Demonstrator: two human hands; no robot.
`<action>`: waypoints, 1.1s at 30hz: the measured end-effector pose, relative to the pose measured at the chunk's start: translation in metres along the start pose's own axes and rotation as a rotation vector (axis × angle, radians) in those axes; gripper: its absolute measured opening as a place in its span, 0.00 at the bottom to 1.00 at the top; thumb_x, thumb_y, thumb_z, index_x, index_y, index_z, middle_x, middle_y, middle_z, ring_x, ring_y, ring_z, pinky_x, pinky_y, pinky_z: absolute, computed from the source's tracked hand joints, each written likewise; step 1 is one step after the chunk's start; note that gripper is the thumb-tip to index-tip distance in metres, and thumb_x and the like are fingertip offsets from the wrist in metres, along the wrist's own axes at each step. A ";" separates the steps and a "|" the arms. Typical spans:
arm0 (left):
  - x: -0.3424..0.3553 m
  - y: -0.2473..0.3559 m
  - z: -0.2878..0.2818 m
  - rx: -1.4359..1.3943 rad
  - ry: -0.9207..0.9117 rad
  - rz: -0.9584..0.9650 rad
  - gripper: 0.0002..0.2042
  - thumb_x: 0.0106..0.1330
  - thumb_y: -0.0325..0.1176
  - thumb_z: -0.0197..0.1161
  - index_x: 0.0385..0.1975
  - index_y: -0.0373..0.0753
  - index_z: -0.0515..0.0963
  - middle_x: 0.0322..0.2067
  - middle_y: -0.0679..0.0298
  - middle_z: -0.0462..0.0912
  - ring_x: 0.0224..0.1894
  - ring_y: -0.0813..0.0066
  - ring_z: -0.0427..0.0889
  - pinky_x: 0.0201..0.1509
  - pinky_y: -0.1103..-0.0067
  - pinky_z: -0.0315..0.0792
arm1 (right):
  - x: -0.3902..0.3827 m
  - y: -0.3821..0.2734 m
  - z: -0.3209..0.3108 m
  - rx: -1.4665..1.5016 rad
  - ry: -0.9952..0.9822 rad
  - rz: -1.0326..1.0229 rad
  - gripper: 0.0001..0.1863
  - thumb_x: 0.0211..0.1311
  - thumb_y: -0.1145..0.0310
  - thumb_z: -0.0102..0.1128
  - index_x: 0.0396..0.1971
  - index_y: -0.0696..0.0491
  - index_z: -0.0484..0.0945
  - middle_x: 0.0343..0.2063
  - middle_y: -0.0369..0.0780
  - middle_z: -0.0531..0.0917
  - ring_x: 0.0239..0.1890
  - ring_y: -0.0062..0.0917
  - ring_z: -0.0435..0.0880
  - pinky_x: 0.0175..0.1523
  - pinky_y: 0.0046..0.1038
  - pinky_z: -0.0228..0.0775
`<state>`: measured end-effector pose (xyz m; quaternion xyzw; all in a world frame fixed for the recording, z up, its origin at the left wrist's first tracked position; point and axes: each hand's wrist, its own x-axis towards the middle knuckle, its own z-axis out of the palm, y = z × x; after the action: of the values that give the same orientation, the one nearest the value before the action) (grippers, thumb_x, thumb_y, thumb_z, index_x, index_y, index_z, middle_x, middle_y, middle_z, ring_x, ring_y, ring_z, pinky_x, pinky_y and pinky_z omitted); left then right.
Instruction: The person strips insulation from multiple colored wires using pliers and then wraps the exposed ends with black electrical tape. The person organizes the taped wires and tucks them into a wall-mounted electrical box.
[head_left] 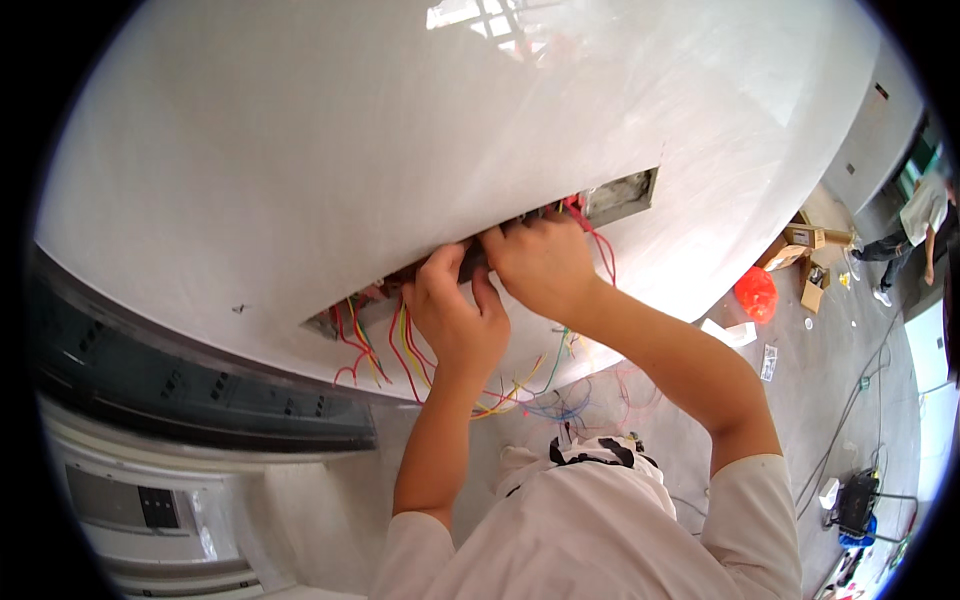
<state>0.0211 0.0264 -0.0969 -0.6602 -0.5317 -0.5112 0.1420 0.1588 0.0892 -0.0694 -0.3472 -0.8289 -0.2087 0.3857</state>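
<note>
wires (363, 343) in red, yellow and green, out of a long recessed slot (622, 197) in a glossy white surface (300, 150), loose over its lower edge in bunches beside and to the left of the left hand (455, 318). left hand at the middle of the slot, fingers bent toward the opening; right hand (545, 262) just beside it, knuckles up, fingers curled into the same opening. fingertips of both mostly hidden: cannot tell clenched from released, nor name anything grasped. to the right of the right hand, red wire (612, 260) looping down from the slot. below, on the grey floor (690, 420), a tangle of blue, red and yellow wires (563, 408). farther right, a red bag (756, 295), cardboard boxes (813, 290) and a person (918, 215) in dark trousers.
</note>
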 end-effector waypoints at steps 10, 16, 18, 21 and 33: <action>-0.010 0.004 0.004 0.091 -0.259 -0.011 0.29 0.58 0.23 0.69 0.60 0.37 0.65 0.59 0.56 0.75 0.62 0.51 0.66 0.65 0.53 0.54 | -0.004 0.004 -0.017 0.205 -0.129 0.061 0.21 0.41 0.67 0.76 0.41 0.52 0.84 0.34 0.42 0.88 0.32 0.35 0.90 0.32 0.34 0.80; -0.011 0.004 0.022 0.136 -0.134 0.063 0.33 0.57 0.24 0.69 0.63 0.36 0.62 0.58 0.55 0.77 0.68 0.50 0.61 0.62 0.54 0.51 | -0.008 0.002 -0.003 0.338 0.097 0.111 0.10 0.59 0.68 0.71 0.39 0.51 0.83 0.21 0.38 0.85 0.21 0.35 0.84 0.26 0.36 0.74; -0.015 0.001 0.027 0.114 -0.110 0.060 0.33 0.58 0.26 0.70 0.63 0.36 0.62 0.59 0.54 0.77 0.69 0.51 0.60 0.63 0.54 0.50 | -0.009 0.002 -0.002 0.281 0.135 0.117 0.10 0.61 0.67 0.70 0.40 0.52 0.84 0.20 0.37 0.84 0.20 0.34 0.84 0.25 0.36 0.73; -0.018 -0.003 0.034 0.070 -0.068 0.037 0.33 0.59 0.28 0.71 0.63 0.36 0.63 0.59 0.53 0.76 0.69 0.52 0.58 0.63 0.54 0.49 | 0.002 0.000 -0.003 0.187 0.193 0.061 0.12 0.58 0.65 0.69 0.40 0.54 0.84 0.20 0.38 0.83 0.18 0.33 0.83 0.24 0.35 0.72; -0.016 0.006 0.026 -0.166 -0.019 -0.025 0.36 0.57 0.26 0.73 0.66 0.33 0.63 0.61 0.46 0.73 0.63 0.46 0.61 0.65 0.52 0.51 | 0.017 -0.010 -0.016 -0.235 -0.129 -0.193 0.09 0.45 0.64 0.65 0.15 0.52 0.78 0.18 0.37 0.82 0.22 0.30 0.81 0.31 0.34 0.72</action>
<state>0.0415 0.0343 -0.1194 -0.6679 -0.4970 -0.5490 0.0751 0.1514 0.0800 -0.0466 -0.3215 -0.8513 -0.3177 0.2664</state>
